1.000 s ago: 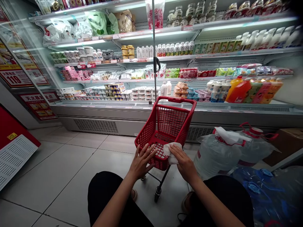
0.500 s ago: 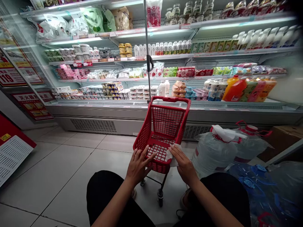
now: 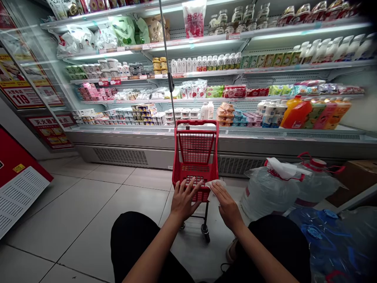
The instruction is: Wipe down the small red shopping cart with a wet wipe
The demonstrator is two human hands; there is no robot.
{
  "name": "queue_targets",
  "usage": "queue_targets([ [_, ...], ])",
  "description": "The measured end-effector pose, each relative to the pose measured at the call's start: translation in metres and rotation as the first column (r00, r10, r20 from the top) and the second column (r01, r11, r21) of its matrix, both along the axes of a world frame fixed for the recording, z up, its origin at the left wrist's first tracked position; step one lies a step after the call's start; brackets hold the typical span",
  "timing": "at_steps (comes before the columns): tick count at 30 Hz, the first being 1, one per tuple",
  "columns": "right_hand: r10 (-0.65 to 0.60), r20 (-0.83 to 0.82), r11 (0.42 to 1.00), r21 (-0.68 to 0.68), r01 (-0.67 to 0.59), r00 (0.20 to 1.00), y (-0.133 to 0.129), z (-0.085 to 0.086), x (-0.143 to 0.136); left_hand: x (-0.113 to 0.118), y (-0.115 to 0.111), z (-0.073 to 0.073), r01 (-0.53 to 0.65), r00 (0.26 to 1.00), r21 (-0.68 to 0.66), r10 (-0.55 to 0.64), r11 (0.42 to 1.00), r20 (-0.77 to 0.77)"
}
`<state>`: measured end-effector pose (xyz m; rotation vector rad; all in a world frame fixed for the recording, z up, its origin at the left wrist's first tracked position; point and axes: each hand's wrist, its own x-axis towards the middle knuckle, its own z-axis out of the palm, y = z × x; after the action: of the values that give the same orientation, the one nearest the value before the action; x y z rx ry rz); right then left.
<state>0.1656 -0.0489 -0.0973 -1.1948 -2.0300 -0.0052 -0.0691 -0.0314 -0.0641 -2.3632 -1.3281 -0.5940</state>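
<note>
A small red plastic shopping cart (image 3: pixel 212 169) stands on dark legs with caster wheels in front of my knees. My left hand (image 3: pixel 185 200) is at its near edge, fingers spread and holding nothing; whether the fingertips touch the plastic I cannot tell. At the near right corner of the basket, my right hand (image 3: pixel 225 202) presses a thin white tissue (image 3: pixel 212 183) with its fingers together. Part of the tissue hangs below the fingers. The two hands hide much of the basket's near side.
A lit refrigerated shelf (image 3: pixel 141 135) with a glass door frame runs behind the cart. On the right stand large clear water jugs (image 3: pixel 268 192), blue jugs (image 3: pixel 319 232) and a cardboard box (image 3: pixel 357 177). A red-and-white unit (image 3: pixel 22 196) leans into view at left, on the tiled floor.
The cart has swung round to sit straighter and a little farther from me. My left hand has shifted right along its near edge; the right hand keeps the tissue at the corner.
</note>
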Motion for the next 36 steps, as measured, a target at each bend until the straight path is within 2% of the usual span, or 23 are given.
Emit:
queue_targets([
  [4, -0.029, 0.029, 0.999, 0.035, 0.028, 0.999, 0.011, -0.002, 0.004, 0.023, 0.013, -0.004, 0.009, 1.000, -0.037, -0.009, 0.999, 0.011],
  [7, -0.042, 0.039, 0.998, 0.056, 0.040, 0.998, 0.025, -0.002, 0.021, 0.035, 0.021, -0.003, 0.042, 0.999, -0.066, -0.042, 0.997, 0.000],
  [12, -0.074, 0.060, 0.997, 0.041, 0.072, 0.995, 0.039, -0.005, 0.057, 0.023, 0.034, 0.012, 0.252, 0.962, -0.098, -0.260, 0.963, -0.080],
  [14, -0.122, 0.040, 0.992, 0.039, 0.120, 0.992, 0.039, -0.007, 0.062, 0.017, 0.038, 0.018, 0.269, 0.954, -0.071, -0.276, 0.961, -0.118],
  [16, -0.177, 0.008, 0.983, 0.050, 0.177, 0.984, 0.038, -0.010, 0.056, 0.017, 0.038, 0.019, 0.263, 0.956, -0.055, -0.268, 0.963, -0.123],
  [18, -0.201, -0.002, 0.977, 0.069, 0.201, 0.980, 0.035, -0.011, 0.038, 0.024, 0.037, 0.016, 0.246, 0.963, -0.047, -0.249, 0.968, -0.103],
  [22, -0.105, 0.069, 0.990, 0.098, 0.098, 0.992, 0.029, -0.007, -0.010, 0.034, 0.033, 0.008, 0.207, 0.976, -0.042, -0.209, 0.977, -0.056],
  [24, -0.038, 0.115, 0.994, 0.109, 0.025, 0.993, 0.030, -0.005, -0.020, 0.032, 0.033, 0.006, 0.193, 0.980, -0.047, -0.195, 0.980, -0.040],
  [26, 0.018, 0.158, 0.993, 0.111, -0.036, 0.987, 0.034, -0.002, -0.008, 0.026, 0.034, 0.007, 0.180, 0.982, -0.055, -0.182, 0.982, -0.039],
  [28, 0.031, 0.180, 0.993, 0.108, -0.051, 0.983, 0.043, 0.000, 0.021, 0.020, 0.035, 0.009, 0.171, 0.984, -0.062, -0.174, 0.983, -0.048],
  [30, -0.055, 0.150, 0.993, 0.115, 0.038, 0.987, 0.054, 0.000, 0.054, 0.017, 0.035, 0.010, 0.172, 0.983, -0.065, -0.176, 0.983, -0.052],
  [32, -0.088, 0.159, 0.993, 0.092, 0.074, 0.983, 0.063, 0.000, 0.076, 0.016, 0.034, 0.010, 0.178, 0.982, -0.065, -0.181, 0.982, -0.044],
  [34, -0.122, 0.147, 0.991, 0.078, 0.111, 0.982, 0.066, -0.003, 0.079, 0.017, 0.034, 0.010, 0.179, 0.983, -0.062, -0.181, 0.982, -0.031],
  [36, -0.181, 0.107, 0.982, 0.081, 0.173, 0.978, 0.062, -0.007, 0.064, 0.018, 0.034, 0.008, 0.172, 0.985, -0.055, -0.173, 0.984, -0.017],
])
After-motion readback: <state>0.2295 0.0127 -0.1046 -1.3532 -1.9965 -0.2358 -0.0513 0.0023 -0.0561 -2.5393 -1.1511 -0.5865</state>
